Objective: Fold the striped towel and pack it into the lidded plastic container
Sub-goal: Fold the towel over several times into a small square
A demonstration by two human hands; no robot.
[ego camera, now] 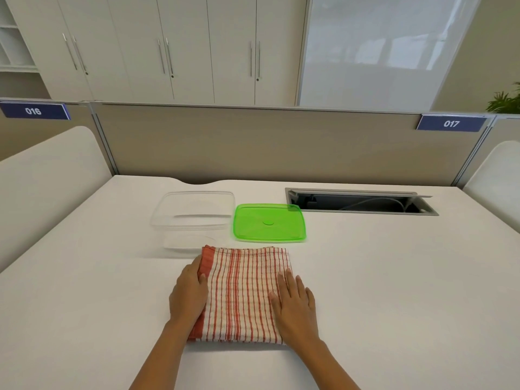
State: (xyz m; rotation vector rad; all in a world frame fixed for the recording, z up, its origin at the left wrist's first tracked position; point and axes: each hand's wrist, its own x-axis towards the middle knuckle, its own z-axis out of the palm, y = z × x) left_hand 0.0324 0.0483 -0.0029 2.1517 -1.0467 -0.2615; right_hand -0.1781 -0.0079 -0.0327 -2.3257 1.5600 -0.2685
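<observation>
Red-and-white striped towel lies folded on the table just before the open container, green lid beside it. Our left hand pinches its left edge, our right hand presses flat; we should fold left over right, edges matched, to fit.

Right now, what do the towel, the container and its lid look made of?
The striped towel looks like woven cloth, probably cotton: matte, with a ribbed weave. The container looks like clear glossy plastic; the table shows through it. The lid looks like translucent green plastic, smooth with a slight sheen.
</observation>
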